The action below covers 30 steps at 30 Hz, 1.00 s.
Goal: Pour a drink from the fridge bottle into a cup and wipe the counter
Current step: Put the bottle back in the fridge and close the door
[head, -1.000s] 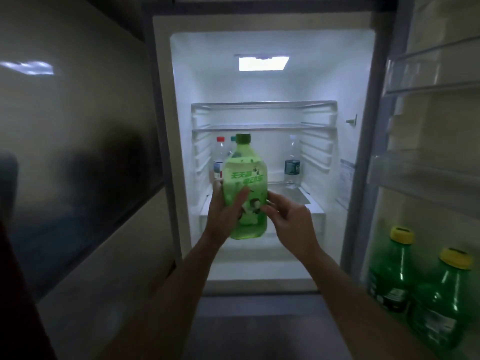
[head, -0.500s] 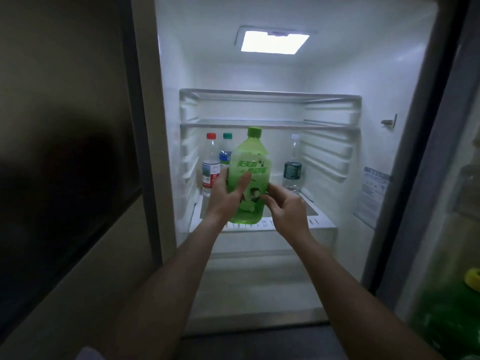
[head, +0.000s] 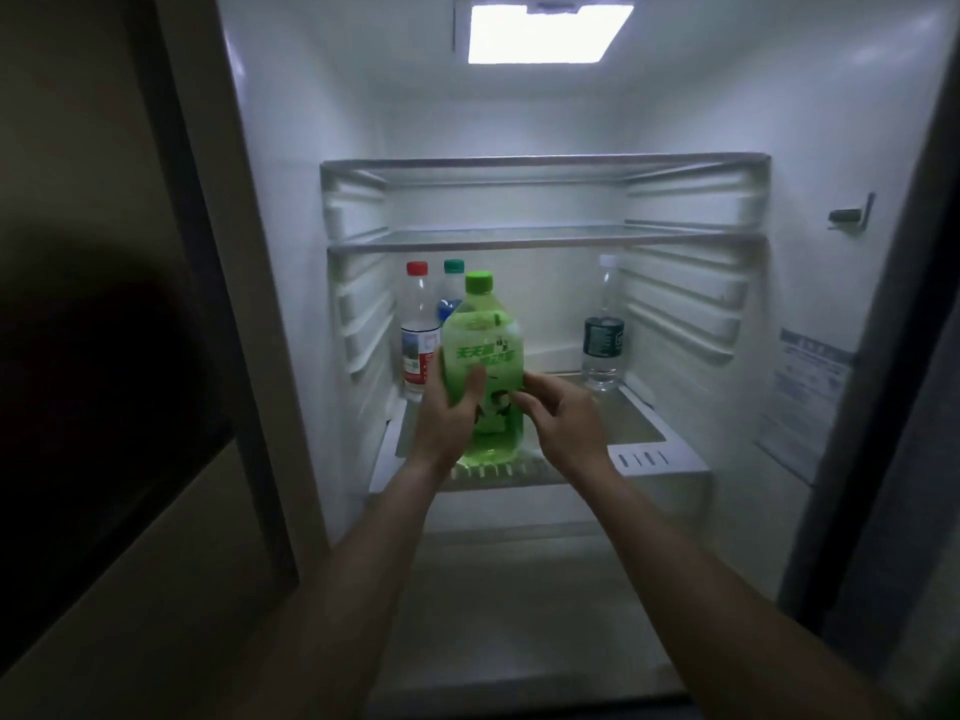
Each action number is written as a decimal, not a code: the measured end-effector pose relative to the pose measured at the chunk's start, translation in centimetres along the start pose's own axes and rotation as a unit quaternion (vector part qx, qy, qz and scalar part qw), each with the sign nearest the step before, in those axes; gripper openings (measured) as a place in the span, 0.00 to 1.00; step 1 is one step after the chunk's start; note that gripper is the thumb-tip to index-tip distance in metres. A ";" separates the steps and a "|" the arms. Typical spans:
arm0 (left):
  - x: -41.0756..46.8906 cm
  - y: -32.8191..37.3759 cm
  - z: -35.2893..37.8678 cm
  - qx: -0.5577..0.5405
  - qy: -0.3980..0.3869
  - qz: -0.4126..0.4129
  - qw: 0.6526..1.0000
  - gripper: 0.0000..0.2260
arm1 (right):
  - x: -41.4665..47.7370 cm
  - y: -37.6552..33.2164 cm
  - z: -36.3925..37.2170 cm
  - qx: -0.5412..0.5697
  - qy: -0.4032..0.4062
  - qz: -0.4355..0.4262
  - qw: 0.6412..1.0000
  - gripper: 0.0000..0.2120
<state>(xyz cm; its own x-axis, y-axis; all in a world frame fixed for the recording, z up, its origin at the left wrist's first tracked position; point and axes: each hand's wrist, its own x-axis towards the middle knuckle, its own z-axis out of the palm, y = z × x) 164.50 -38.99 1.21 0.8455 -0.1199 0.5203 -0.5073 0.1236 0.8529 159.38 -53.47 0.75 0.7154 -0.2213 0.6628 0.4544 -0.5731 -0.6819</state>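
Standing upright, bottle [head: 485, 356] sits between left hand [head: 448, 410] and right hand [head: 567, 426].

We see a glossy translucent plastic green bottle [head: 485, 350], probably glass shelves [head: 545, 236], smooth white liner [head: 810, 148].

Look: we see a green translucent plastic bottle [head: 491, 356] with a green cap [head: 478, 282] and white lettering.
Pose: upright, cap on.
Place: at the front edge of the white fridge shelf [head: 644, 457].
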 end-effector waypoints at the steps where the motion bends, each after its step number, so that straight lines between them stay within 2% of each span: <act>1: 0.5 -0.2 0.0 0.013 0.011 -0.002 1.000 0.17 | 0.5 0.3 0.2 -0.002 -0.008 -0.004 1.000 0.13; 5: 2.5 -1.4 -0.2 0.049 0.024 -0.016 0.998 0.12 | 1.8 1.2 1.2 -0.023 -0.018 -0.027 0.999 0.14; 9: 3.8 -2.8 -0.1 0.085 0.045 -0.025 0.995 0.19 | 3.1 2.1 2.4 -0.031 -0.026 -0.015 0.999 0.13; 17: 5.7 -5.0 -1.0 0.141 0.092 -0.018 0.986 0.19 | 5.2 4.3 4.9 -0.025 -0.042 -0.003 0.999 0.12; 23: 7.2 -5.5 -1.7 0.144 0.085 -0.039 0.985 0.17 | 7.3 5.6 6.2 -0.090 -0.066 -0.046 0.993 0.10; 30: 8.0 -6.0 -2.5 0.225 0.084 -0.029 0.970 0.24 | 8.8 6.1 6.9 -0.139 -0.113 -0.043 0.983 0.11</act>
<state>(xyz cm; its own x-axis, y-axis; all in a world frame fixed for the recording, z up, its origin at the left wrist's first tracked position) 174.68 -38.20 0.15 0.8707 0.0524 0.4890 -0.4481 -0.3253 0.8327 172.09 -53.52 0.27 0.7948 -0.0004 0.6068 0.3778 -0.7823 -0.4954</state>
